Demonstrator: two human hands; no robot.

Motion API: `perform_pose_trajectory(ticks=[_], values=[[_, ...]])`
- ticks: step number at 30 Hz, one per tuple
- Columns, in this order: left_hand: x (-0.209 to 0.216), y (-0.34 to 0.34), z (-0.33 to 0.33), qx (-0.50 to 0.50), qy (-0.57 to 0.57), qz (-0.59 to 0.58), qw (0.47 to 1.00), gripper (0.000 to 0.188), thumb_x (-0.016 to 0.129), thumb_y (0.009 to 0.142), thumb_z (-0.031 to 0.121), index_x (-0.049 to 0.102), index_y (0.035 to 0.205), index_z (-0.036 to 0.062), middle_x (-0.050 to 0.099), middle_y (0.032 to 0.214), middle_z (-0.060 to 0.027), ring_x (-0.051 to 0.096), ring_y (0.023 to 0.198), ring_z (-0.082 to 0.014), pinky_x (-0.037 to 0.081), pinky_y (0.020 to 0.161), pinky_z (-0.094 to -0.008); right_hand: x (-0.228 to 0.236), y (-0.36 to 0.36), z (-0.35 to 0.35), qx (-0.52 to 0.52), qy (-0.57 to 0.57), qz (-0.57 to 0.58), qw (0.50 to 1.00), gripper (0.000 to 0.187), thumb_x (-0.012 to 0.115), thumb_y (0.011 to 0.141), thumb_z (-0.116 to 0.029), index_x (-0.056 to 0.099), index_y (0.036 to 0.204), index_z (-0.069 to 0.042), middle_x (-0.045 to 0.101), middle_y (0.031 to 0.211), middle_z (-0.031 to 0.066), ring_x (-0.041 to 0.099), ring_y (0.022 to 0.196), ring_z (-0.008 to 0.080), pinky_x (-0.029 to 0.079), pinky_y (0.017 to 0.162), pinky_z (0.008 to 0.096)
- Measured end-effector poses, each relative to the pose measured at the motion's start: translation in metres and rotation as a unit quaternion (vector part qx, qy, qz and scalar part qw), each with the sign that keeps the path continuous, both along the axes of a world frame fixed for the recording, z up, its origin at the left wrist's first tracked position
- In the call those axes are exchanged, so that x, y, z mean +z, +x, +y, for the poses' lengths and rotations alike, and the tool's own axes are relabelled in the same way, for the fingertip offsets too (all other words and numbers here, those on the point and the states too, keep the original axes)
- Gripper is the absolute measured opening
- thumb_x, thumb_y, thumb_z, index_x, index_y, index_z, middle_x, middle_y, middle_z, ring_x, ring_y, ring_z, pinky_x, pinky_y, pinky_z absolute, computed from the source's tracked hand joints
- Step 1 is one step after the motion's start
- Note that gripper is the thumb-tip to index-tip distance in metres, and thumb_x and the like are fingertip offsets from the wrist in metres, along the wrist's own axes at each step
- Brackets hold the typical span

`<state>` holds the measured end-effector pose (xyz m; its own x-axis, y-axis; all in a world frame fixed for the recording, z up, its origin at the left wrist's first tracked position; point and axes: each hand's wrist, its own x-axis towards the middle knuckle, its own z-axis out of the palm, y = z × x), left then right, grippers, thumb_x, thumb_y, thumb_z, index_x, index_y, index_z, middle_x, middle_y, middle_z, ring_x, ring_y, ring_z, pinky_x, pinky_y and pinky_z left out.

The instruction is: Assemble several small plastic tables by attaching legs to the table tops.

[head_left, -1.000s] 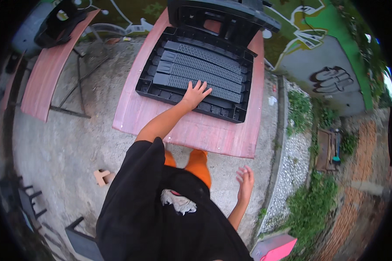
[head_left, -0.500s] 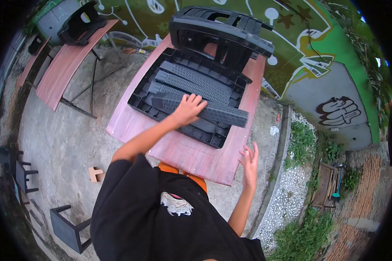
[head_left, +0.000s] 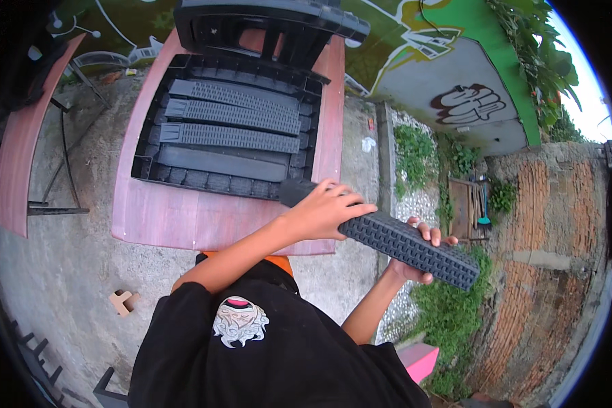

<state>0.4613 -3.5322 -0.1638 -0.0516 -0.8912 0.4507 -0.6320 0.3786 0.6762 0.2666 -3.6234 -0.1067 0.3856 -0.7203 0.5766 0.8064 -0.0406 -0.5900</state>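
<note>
A long black plastic bar with a woven-looking texture (head_left: 404, 239) is held tilted off the table's right front corner, its right end lower and nearer to me. My left hand (head_left: 330, 209) wraps over its upper left part. Beneath the other end, my right hand (head_left: 415, 262) cups the bar, its fingertips showing over the far edge. Three similar textured bars (head_left: 234, 117) lie side by side in a shallow black plastic tray (head_left: 211, 182) on the table. A smoother dark strip (head_left: 221, 163) lies along the tray's near side.
The tray rests on a pink wood-look table (head_left: 160, 217). Behind it stands a large black plastic frame (head_left: 279, 20), cut off at the top. Another table (head_left: 27, 163) is at left, a cardboard piece (head_left: 124, 302) on the floor. A pink object (head_left: 418, 360) shows at lower right.
The bar has come up out of the tray and over to the right in my left hand. My right hand, free before, now grips it too. The view has swung right.
</note>
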Motion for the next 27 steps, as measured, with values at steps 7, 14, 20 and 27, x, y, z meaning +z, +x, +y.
perform_pose_trajectory(ticks=[7, 14, 20, 27], values=[[0.007, -0.049, -0.014, 0.308, -0.241, 0.049, 0.919, 0.051, 0.070, 0.070, 0.016, 0.057, 0.119, 0.0183, 0.057, 0.124, -0.0059, 0.054, 0.114, -0.0233, 0.034, 0.094, -0.0425, 0.028, 0.029, 0.052, -0.356, 0.066, 0.085, 0.928, 0.067, 0.063, 0.088, -0.039, 0.036, 0.141, -0.007, 0.046, 0.138, 0.0121, 0.045, 0.127, 0.0300, 0.031, 0.112, 0.0486], [-0.001, -0.072, 0.007, 0.250, -0.252, 0.020, 0.935, 0.044, 0.063, 0.078, 0.020, 0.057, 0.122, 0.0239, 0.055, 0.129, -0.0018, 0.050, 0.118, -0.0187, 0.032, 0.089, -0.0415, 0.021, 0.028, 0.065, -0.291, 0.058, 0.079, 0.952, 0.074, 0.074, 0.078, -0.035, 0.033, 0.137, -0.013, 0.053, 0.124, 0.0117, 0.050, 0.120, 0.0284, 0.039, 0.105, 0.0536], [-0.036, -0.062, 0.004, 0.231, -0.173, 0.040, 0.957, 0.058, 0.071, 0.073, 0.022, 0.052, 0.127, 0.0187, 0.048, 0.136, -0.0080, 0.045, 0.122, -0.0273, 0.031, 0.092, -0.0466, -0.032, 0.039, 0.037, -0.317, 0.088, 0.158, 0.931, 0.057, 0.065, 0.071, -0.022, 0.045, 0.121, -0.003, 0.054, 0.110, 0.0144, 0.055, 0.104, 0.0302, 0.043, 0.100, 0.0455], [-0.062, -0.021, -0.002, 0.184, 0.017, 0.124, 0.975, 0.081, 0.081, 0.062, 0.020, 0.047, 0.135, 0.0159, 0.050, 0.134, -0.0066, 0.051, 0.119, -0.0221, 0.032, 0.092, -0.0407, -0.070, 0.069, 0.016, -0.232, 0.037, 0.256, 0.938, 0.061, 0.065, 0.070, -0.013, 0.042, 0.125, 0.000, 0.053, 0.113, 0.0154, 0.055, 0.108, 0.0314, 0.041, 0.102, 0.0459]])
